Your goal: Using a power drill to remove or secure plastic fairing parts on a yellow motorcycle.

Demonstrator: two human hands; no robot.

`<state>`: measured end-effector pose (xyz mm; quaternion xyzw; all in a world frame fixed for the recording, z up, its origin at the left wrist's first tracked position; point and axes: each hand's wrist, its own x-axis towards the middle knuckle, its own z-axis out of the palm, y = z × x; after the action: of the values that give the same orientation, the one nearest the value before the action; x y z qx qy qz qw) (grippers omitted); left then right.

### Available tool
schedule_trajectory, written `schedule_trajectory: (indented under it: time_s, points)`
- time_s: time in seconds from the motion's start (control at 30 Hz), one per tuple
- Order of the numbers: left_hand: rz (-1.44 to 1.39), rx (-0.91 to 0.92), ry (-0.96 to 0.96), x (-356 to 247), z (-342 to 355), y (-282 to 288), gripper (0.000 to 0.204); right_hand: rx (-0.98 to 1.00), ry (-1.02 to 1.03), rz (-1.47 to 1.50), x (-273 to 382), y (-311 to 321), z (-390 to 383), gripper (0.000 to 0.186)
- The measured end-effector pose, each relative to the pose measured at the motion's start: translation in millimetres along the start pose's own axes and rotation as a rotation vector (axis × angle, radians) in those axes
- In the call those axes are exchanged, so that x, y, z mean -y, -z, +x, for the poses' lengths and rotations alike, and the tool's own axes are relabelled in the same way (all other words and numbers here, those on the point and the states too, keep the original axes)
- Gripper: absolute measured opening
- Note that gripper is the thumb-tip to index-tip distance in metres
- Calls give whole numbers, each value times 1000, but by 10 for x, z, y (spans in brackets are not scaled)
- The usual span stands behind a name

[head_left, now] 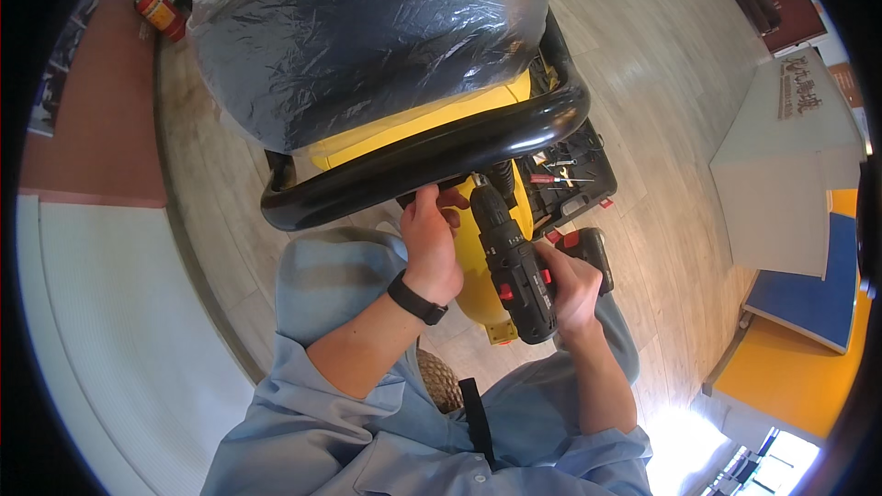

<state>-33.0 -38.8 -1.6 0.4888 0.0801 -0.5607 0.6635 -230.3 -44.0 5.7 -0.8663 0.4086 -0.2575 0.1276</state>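
In my right hand is a black cordless drill with red accents, gripped round its handle. Its chuck points up and away toward the underside of a thick black tubular bar. My left hand is just left of the chuck, its fingers curled close beneath the bar. Whatever those fingers hold is hidden. Below the bar and behind the drill is a smooth yellow body part. Beyond the bar, a large dark piece wrapped in clear plastic rests over a yellow panel.
An open black tool case lies on the floor at the right, with a red-handled screwdriver in it. A fire extinguisher stands far left. White and brown panelling curves along the left; a pale counter stands right.
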Motion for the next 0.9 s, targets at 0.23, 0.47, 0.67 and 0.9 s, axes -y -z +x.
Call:
schedule_trajectory:
  time_s: [0.23, 0.47, 0.67, 0.9]
  points:
    - [-20, -6, 11, 26, 31, -4, 20, -12, 33, -45, -11, -15, 15, 36]
    - [-38, -3, 23, 18, 30, 2, 20, -1, 17, -22, -24, -35, -11, 33]
    - [-8, 28, -2, 7, 8, 6, 18, 59, -36, -5, 23, 7, -18, 28]
    - [6, 2, 15, -39, -37, -46, 18, 41, -17, -11, -2, 6, -16, 26]
